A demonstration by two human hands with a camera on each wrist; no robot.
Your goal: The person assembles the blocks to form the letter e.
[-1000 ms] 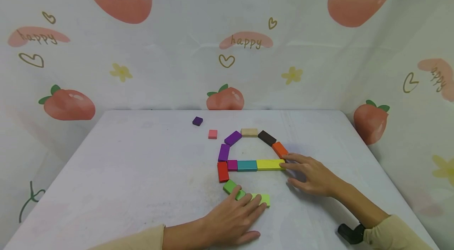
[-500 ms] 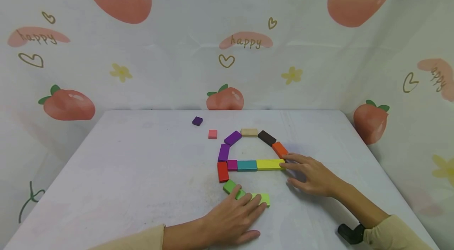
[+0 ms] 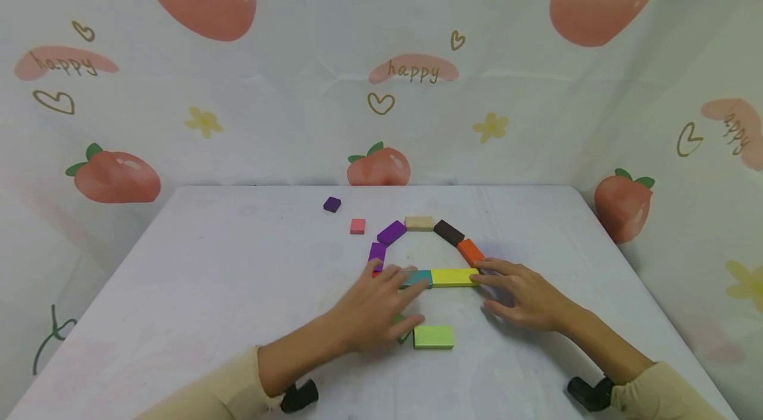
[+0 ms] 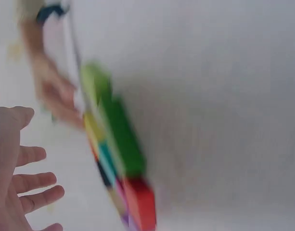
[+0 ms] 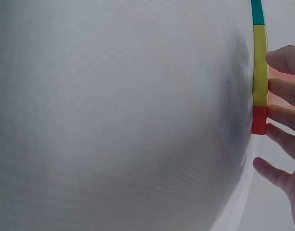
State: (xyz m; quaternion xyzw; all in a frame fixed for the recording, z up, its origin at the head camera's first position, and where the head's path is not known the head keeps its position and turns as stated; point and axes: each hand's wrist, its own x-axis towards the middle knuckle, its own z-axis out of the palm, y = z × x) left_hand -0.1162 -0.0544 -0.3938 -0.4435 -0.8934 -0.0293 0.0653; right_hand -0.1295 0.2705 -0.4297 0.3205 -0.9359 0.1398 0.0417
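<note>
My left hand (image 3: 378, 304), fingers spread, is over the left end of a row of flat coloured blocks, hiding the magenta block and most of a red block (image 4: 140, 202). Under its fingers show a teal block (image 3: 417, 278) and part of a dark green block (image 4: 121, 137). A light green block (image 3: 433, 337) lies just right of its thumb. My right hand (image 3: 527, 297) rests its fingertips at the right end of the yellow block (image 3: 453, 277) and beside the orange block (image 3: 471, 252). In the right wrist view its fingers are extended along the yellow block and a red block end (image 5: 259, 120).
Two purple blocks (image 3: 391, 232), a beige block (image 3: 419, 224) and a black block (image 3: 449, 232) continue the arch behind the row. A pink block (image 3: 357, 226) and a dark purple block (image 3: 332, 205) lie apart at back left. A printed curtain (image 3: 286, 135) hangs behind the table.
My left hand has lifted off the light and dark green blocks and moved away from me to the teal, magenta and red blocks. My right hand stays where it was.
</note>
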